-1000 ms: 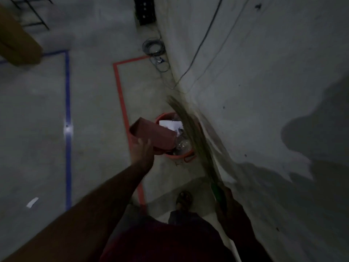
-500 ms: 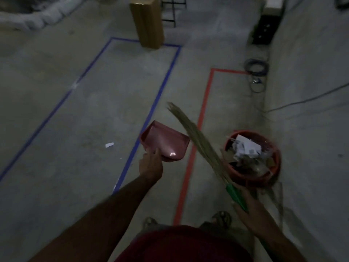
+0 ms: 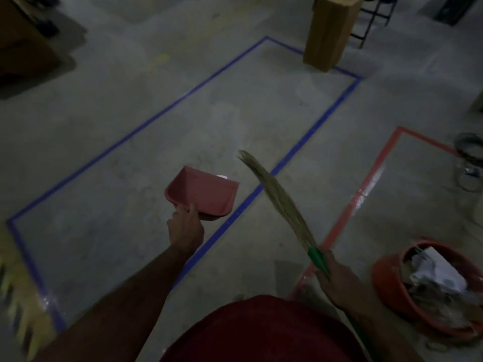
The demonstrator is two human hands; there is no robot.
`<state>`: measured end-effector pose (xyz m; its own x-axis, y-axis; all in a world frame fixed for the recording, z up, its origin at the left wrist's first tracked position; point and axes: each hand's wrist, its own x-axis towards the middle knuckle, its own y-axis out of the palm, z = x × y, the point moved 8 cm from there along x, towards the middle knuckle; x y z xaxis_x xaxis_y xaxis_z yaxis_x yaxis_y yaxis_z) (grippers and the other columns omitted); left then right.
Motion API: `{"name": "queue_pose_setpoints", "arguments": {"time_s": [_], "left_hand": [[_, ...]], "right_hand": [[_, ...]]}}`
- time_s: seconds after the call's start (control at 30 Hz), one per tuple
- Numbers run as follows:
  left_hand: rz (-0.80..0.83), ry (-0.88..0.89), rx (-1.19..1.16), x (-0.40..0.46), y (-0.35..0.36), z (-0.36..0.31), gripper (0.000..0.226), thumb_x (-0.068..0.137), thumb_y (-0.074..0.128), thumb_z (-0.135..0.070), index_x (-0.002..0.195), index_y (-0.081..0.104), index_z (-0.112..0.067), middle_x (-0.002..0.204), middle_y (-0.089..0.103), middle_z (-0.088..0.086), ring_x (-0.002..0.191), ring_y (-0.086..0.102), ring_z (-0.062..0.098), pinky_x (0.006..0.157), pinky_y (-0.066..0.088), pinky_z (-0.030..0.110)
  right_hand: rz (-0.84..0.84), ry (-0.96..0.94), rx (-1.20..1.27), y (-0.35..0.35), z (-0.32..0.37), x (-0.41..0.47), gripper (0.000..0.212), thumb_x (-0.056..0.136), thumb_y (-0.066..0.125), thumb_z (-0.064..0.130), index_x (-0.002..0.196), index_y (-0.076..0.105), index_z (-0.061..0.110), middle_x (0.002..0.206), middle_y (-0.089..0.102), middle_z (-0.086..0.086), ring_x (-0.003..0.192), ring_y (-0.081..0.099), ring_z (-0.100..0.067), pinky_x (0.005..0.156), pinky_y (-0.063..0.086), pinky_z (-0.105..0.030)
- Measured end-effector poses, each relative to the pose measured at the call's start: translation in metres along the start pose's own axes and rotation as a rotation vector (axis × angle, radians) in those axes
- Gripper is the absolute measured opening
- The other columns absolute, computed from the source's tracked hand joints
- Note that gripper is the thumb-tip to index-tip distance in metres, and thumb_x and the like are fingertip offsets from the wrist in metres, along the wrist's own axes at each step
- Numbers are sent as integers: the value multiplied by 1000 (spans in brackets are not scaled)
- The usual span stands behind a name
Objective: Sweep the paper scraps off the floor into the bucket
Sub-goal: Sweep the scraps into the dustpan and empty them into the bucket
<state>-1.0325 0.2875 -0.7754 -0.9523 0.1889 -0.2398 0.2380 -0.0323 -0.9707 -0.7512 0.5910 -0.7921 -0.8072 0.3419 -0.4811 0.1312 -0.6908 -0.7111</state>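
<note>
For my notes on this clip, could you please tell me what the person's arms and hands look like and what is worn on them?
Both arms are bare to the frame edge: no sleeves, gloves, watch or rings show on the left hand or right hand. A dark red garment covers the body below. Dim light hides finer detail.

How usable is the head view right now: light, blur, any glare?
Head view: dim and underexposed overall; motion blur smears the bottom left corner and softens the broom; glare patches shine on the red floor tape; dustpan and bucket remain recognisable, though the scraps inside the bucket are blurred.
</note>
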Motion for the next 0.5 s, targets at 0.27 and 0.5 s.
{"name": "queue_pose_setpoints", "arguments": {"time_s": [0.27,0.5], "left_hand": [[38,-140,-40,84,13,108,42,87,52,-12,130,49,-14,118,53,19,104,55,36,84,48,45],[112,-141,-21,213,53,140,36,88,56,-12,124,57,-16,107,55,13,92,56,33,73,47,42]], "right_hand": [[107,9,-131,21,86,129,57,99,47,38,150,25,28,106,59,-7,89,60,-23,74,50,-37],[85,29,-132,45,154,306,59,98,50,29,152,28,22,117,63,-8,97,63,-25,81,51,-33]]}}
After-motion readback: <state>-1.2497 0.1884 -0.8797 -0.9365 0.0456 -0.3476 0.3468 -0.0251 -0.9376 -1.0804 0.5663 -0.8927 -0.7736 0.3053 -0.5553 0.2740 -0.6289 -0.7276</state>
